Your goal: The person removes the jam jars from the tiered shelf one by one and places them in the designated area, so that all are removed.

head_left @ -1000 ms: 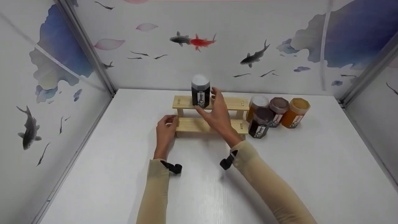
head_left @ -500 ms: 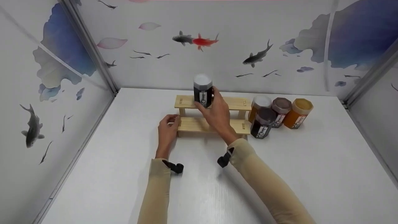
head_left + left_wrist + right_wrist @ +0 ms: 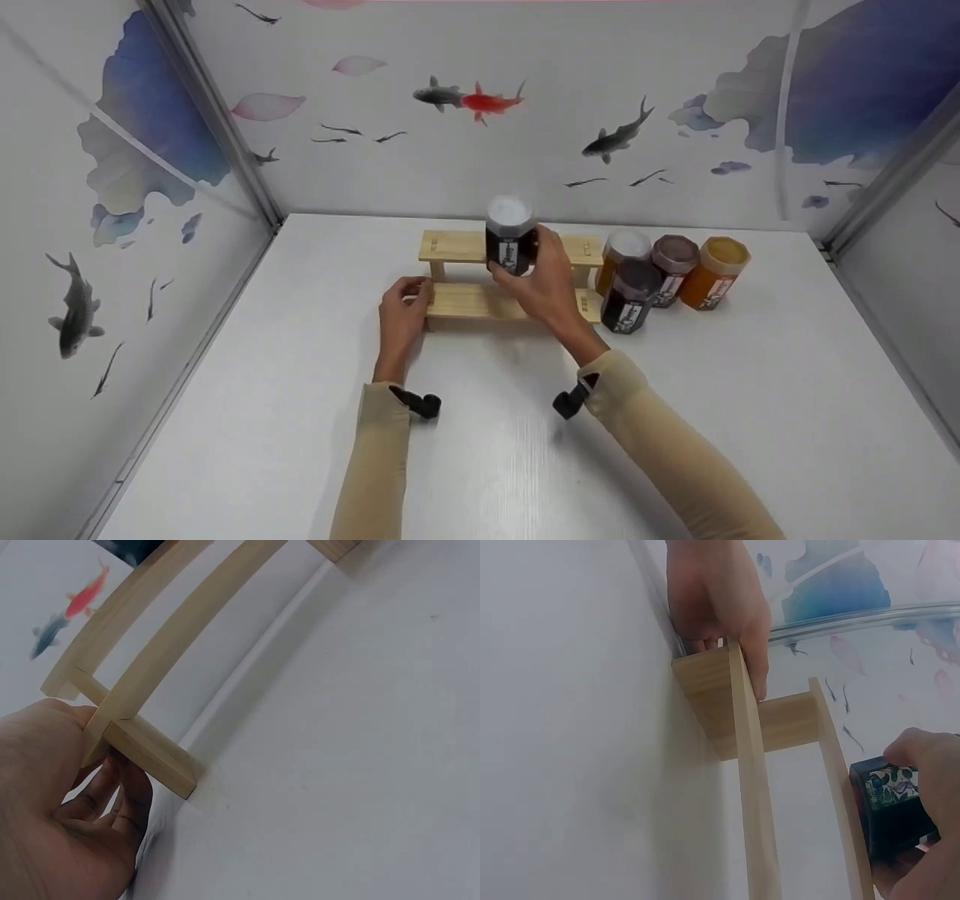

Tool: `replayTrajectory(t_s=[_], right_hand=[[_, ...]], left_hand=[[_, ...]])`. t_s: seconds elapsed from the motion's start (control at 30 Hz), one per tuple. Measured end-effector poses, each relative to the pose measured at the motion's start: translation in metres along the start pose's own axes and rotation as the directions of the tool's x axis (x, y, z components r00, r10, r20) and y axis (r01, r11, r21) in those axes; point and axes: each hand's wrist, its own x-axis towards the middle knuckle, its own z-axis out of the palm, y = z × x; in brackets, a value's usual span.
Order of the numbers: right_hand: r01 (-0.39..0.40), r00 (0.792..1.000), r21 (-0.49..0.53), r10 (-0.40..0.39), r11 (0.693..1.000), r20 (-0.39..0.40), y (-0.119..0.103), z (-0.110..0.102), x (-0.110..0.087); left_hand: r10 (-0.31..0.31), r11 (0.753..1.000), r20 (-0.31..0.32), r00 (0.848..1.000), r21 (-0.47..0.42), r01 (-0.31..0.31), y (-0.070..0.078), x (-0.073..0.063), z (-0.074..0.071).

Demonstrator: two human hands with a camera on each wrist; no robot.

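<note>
A two-step wooden rack (image 3: 469, 301) stands on the white table. My left hand (image 3: 403, 315) pinches the left end of its lower step, thumb above and fingers curled beneath, as the left wrist view shows. My right hand (image 3: 551, 289) grips a dark octagonal jar (image 3: 508, 244) with a pale lid and a printed label, thumb and fingers around its sides. The jar is upright at the upper step (image 3: 840, 795), its base overlapping the front edge in the head view. In the right wrist view the base lies right by that plank; whether they touch I cannot tell.
Several more jars crowd beside the rack's right end: a dark one (image 3: 628, 304) in front, a pale-lidded amber one (image 3: 616, 259), a brown-lidded one (image 3: 673, 262) and a yellow-lidded orange one (image 3: 714, 277). A fish-printed wall (image 3: 480, 165) closes off the back.
My right hand has carried the dark jar to the right along the upper step and slightly nearer to me. My left hand stays on the rack's left end.
</note>
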Motion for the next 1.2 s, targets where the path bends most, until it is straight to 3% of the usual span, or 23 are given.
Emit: replayTrajectory(t_s=[0.23, 0.5, 0.7, 0.83, 1.03, 1.2], right_hand=[[-0.02, 1.0, 0.126, 0.017, 0.992, 0.022, 0.011, -0.029, -0.021], [0.009, 0.991, 0.127, 0.008, 0.992, -0.132, 0.036, -0.082, -0.043], [-0.046, 0.949, 0.137, 0.086, 0.99, -0.303, 0.049, -0.121, -0.058], [-0.06, 0.919, 0.151, 0.114, 0.987, -0.377, 0.068, -0.146, -0.065], [-0.105, 0.883, 0.099, 0.138, 0.99, -0.449, 0.094, -0.175, -0.072], [-0.166, 0.88, 0.051, 0.171, 0.985, -0.444, 0.112, -0.188, -0.077]], left_hand=[[-0.004, 1.0, -0.003, 1.0, -0.025, 0.004, 0.0, -0.003, -0.003], [-0.002, 1.0, -0.015, 1.0, -0.006, 0.002, 0.0, -0.002, 0.001], [0.002, 1.0, -0.007, 1.0, -0.001, -0.002, 0.0, -0.002, 0.003], [0.017, 1.0, -0.009, 1.0, 0.001, -0.017, 0.0, -0.003, 0.004], [0.023, 1.0, -0.007, 1.0, -0.001, -0.023, -0.001, -0.002, 0.003], [0.028, 0.999, -0.007, 1.0, -0.016, -0.028, -0.001, -0.001, 0.001]])
